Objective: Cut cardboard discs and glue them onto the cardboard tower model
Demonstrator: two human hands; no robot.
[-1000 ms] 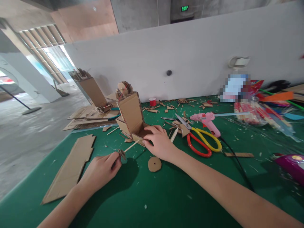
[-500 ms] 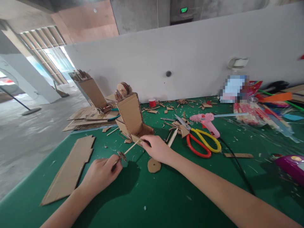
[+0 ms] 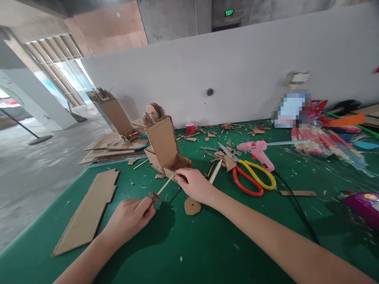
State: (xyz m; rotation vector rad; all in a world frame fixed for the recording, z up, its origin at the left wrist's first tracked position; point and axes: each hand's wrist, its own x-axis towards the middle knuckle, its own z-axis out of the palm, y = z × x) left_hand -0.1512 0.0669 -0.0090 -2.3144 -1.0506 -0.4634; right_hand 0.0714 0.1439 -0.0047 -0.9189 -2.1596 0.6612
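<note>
My left hand (image 3: 134,215) pinches the cardboard disc (image 3: 154,197) that sits on the near end of a thin wooden stick (image 3: 165,184). Closed around the stick's far end is my right hand (image 3: 194,182), just in front of a cardboard structure (image 3: 161,138) with an upright back and a low box at its base. A dark object, hard to make out, shows between the right thumb and fingers. Below that hand a loose cardboard disc (image 3: 192,206) with a small centre hole lies on the green table (image 3: 213,244).
Scissors (image 3: 248,175) and a pink glue gun (image 3: 257,152) lie to the right, a cord trailing nearer. Cardboard scraps (image 3: 227,126) litter the back. Left are a flat cardboard piece (image 3: 89,209) and stacked cardboard (image 3: 109,148). A purple object (image 3: 361,205) stands far right.
My left hand has moved slightly right, and the disc has shifted a little along with it toward my right hand. My right hand has stayed nearly in place.
</note>
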